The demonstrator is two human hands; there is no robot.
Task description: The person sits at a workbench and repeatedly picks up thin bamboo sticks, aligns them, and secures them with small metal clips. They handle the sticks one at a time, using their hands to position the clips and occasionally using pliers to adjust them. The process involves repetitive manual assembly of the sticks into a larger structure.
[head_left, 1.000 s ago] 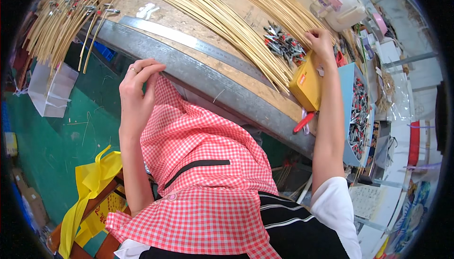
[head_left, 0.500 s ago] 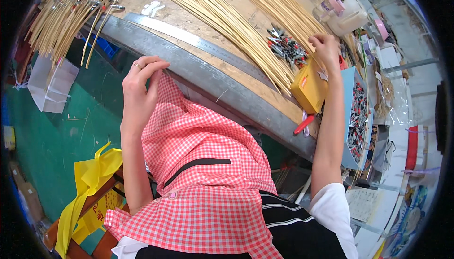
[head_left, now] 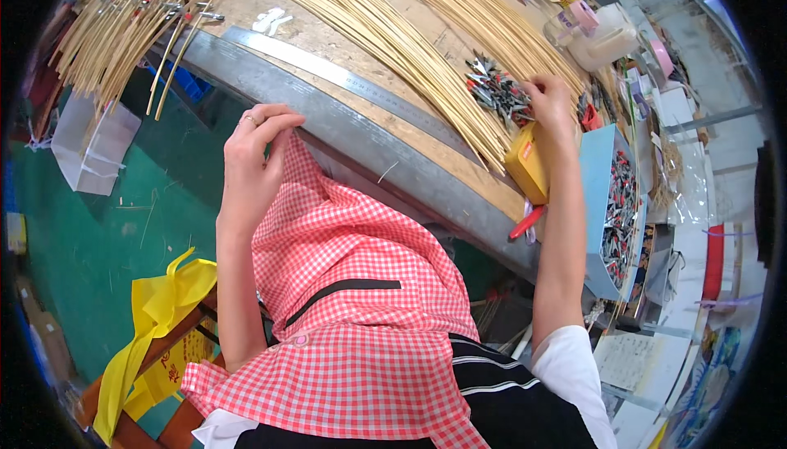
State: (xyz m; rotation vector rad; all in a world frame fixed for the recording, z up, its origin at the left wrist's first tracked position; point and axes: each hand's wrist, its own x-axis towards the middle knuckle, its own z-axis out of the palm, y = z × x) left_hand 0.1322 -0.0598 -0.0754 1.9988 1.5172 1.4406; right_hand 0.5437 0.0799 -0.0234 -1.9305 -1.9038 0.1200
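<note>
My right hand [head_left: 551, 104] is over the right edge of a heap of small spring clips [head_left: 492, 88], black and metal with red tips. Its fingers are bent together at the heap, and whatever lies between them is hidden. Under that wrist stands a yellow box [head_left: 527, 162]. My left hand [head_left: 258, 150], a ring on one finger, hovers by the bench's near edge with thumb and fingertips drawn together. I cannot make out anything in that pinch. Two spreads of thin bamboo-like sticks [head_left: 385, 59] lie across the bench, nearest my right hand.
A steel ruler [head_left: 352, 84] lies along the bench edge [head_left: 328, 121]. More sticks with clips on them [head_left: 135, 18] overhang at left. At right are a blue box of clips [head_left: 598, 195], red-handled tool [head_left: 526, 223] and white jug [head_left: 602, 39]. Yellow cloth [head_left: 160, 309] drapes a chair below left.
My right hand has moved left and slightly nearer, from over the far sticks to the clip heap. My left hand has shifted slightly right, its thumb and fingertips closer together.
</note>
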